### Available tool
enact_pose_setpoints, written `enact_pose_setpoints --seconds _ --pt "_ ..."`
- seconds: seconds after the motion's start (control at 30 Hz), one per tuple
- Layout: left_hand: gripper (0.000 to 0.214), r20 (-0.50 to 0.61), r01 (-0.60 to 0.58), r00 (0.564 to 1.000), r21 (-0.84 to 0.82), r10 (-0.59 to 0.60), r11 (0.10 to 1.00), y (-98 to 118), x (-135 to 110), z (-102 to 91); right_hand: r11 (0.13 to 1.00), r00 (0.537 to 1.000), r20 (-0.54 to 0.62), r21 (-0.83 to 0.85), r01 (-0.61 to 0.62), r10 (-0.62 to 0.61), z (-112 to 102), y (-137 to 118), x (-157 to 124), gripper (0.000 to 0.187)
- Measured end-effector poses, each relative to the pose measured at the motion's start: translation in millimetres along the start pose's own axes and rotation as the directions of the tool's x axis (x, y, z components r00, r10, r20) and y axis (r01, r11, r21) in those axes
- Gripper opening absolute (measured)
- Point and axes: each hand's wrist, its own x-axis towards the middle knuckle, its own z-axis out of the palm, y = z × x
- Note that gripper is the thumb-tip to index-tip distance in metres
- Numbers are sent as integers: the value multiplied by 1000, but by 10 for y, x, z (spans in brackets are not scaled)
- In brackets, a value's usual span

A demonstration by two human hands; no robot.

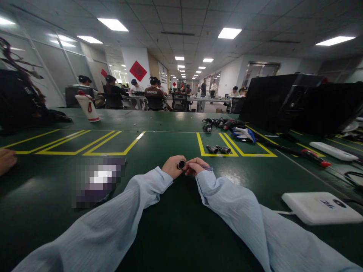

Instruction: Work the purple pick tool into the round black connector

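Note:
My left hand (pixel 172 166) is closed around a short round metal part (pixel 181 164), its dark open end facing me; it resembles a cylindrical connector. Close beside it, my right hand (pixel 194 167) pinches a slim screwdriver (pixel 206 167) with a clear purplish handle. The thin shaft points left at the metal part's rim; whether it touches is too small to tell. Beyond my hands, two similar metal cylinders (pixel 212 149) (pixel 223 149) lie inside a yellow-taped box on the green table (pixel 170 226).
Back right lie several dark connectors (pixel 208 127) and a blue-white glove (pixel 244 135). A red-and-black tool (pixel 314 158) and a white box (pixel 323 208) are on the right. A blurred-out phone-like object (pixel 99 181) and another person's hand (pixel 7 160) are left; a paper cup (pixel 88 107) stands behind.

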Motion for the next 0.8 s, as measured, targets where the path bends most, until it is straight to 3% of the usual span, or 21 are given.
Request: enact_pose_setpoints --seconds 0.33,0.8 --pt "3 -28 14 999 -60 -15 998 -5 5 8 971 991 68 203 -124 112 -11 -39 10 3" --pt "8 -39 20 999 36 -19 999 9 7 4 996 998 62 87 -23 17 5 -68 -22 2"
